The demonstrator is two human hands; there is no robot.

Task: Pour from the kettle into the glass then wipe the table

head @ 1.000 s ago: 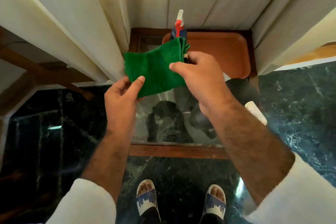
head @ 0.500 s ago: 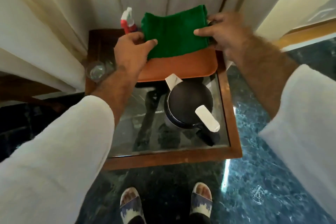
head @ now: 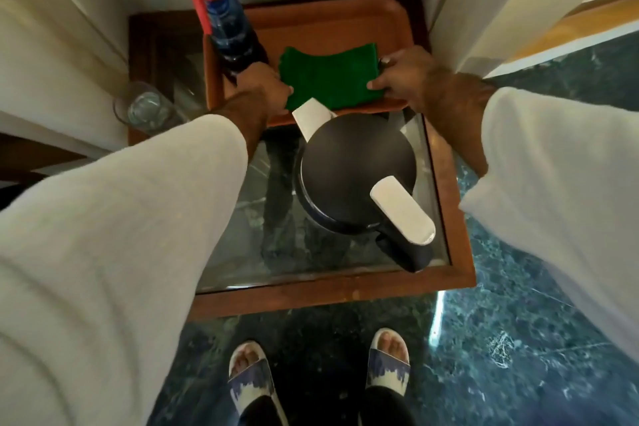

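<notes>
1. We see a small glass-topped counter [head: 460, 218] with a wooden frame, standing on a dark green marble floor [head: 518, 339] against pale curtains [head: 69, 28].
2. An orange-brown tray [head: 332, 15] occupies the counter's 12 o'clock end.
3. A folded green cloth [head: 328, 74] lies flat on the tray, toward the tray's 6 o'clock edge.
4. Our left hand [head: 262, 86] meets the cloth at its 9 o'clock edge. The fingers are curled together onto that edge; we cannot tell whether they pinch it or only press on it.
5. Our right hand [head: 404, 76] meets the cloth at its 3 o'clock edge. The thumb lies on top of the lower corner and the other fingers are bunched against the side, which reads as a pinch on the cloth.
6. A blue spray bottle [head: 228, 28] with a red-and-white trigger head stands on the tray at the cloth's 10 o'clock, just beside our left hand.
7. The black kettle [head: 356, 173] stands upright on the glass at the tray's 6 o'clock. Its white spout overlaps the tray's near rim; its white-topped handle points to 4 o'clock.
8. The clear glass [head: 145, 107] stands at the counter's 9 o'clock edge, off the tray, well apart from the kettle.
9. White sleeves [head: 121, 235] cover both forearms. Two sandalled feet [head: 249, 377] show at 6 o'clock on the floor.
</notes>
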